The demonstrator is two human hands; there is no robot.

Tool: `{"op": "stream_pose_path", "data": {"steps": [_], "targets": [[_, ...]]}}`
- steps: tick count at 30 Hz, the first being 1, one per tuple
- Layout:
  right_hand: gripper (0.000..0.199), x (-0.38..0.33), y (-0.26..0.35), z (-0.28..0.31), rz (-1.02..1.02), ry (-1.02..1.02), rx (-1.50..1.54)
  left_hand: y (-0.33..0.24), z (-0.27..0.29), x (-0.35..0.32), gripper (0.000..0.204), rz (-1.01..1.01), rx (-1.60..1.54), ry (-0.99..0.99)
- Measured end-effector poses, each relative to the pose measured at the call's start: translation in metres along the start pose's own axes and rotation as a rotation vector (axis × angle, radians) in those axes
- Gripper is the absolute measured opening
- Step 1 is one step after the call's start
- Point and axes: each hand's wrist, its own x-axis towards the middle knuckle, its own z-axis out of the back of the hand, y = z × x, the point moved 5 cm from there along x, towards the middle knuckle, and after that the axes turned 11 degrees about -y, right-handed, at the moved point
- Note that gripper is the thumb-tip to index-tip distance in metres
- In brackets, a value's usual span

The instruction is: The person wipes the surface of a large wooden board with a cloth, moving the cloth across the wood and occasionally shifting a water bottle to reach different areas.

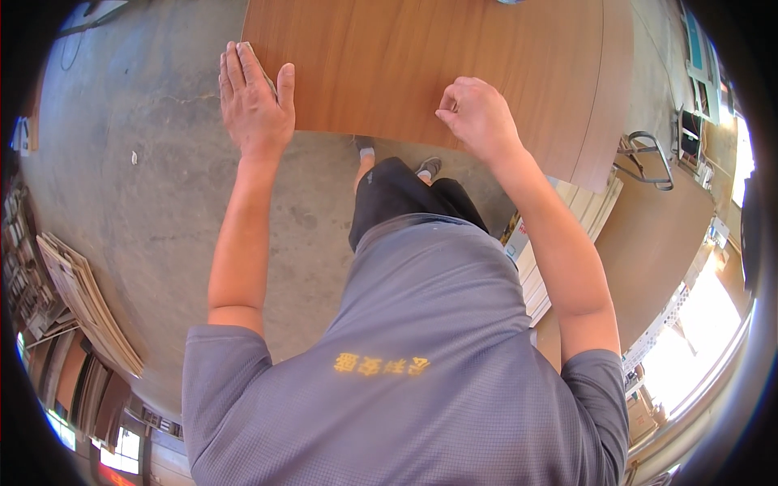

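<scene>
A large brown wooden board (438,65) lies in front of me, its near edge above my legs. My left hand (254,101) rests flat on the board's near left corner, fingers straight and close together, the thumb up on the board. A small grey edge shows under the fingertips; what it is cannot be told. My right hand (478,117) sits on the board close to its near edge, fingers curled in with thumb and forefinger pinched together. Nothing can be made out between them.
Grey concrete floor (146,186) spreads to the left and under the board. Thin sheets lean in a stack (85,300) at lower left. To the right are a pile of pale panels (567,235), another brown board (660,235) and a metal frame handle (648,158).
</scene>
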Motion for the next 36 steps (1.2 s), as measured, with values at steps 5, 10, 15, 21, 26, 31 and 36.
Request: {"op": "stream_pose_path", "data": {"steps": [5,10,15,21,26,31,36], "targets": [[0.009,0.003,-0.002,-0.001,-0.085,0.059,-0.012,-0.001,0.000,-0.001,0.079,0.001,0.007,-0.003],[0.013,0.002,-0.003,0.002,-0.231,-0.064,0.013,0.001,0.000,-0.002,0.076,0.005,0.016,-0.023],[0.017,-0.012,-0.013,-0.015,-0.393,0.051,0.213,0.001,0.000,-0.002,0.075,0.002,0.009,-0.038],[0.019,-0.014,-0.018,-0.019,-0.445,0.064,0.304,0.001,0.000,-0.002,0.076,0.000,0.013,-0.047],[0.019,-0.008,-0.027,-0.014,-0.452,0.017,0.351,-0.001,0.000,0.000,0.076,-0.004,0.033,-0.044],[0.018,-0.041,-0.083,0.013,-0.366,-0.430,0.347,-0.027,-0.012,-0.011,0.084,-0.066,0.177,-0.046],[0.022,-0.038,-0.149,0.036,-0.576,-0.664,0.757,-0.290,-0.042,-0.121,0.097,-0.480,-0.579,0.433]]}}
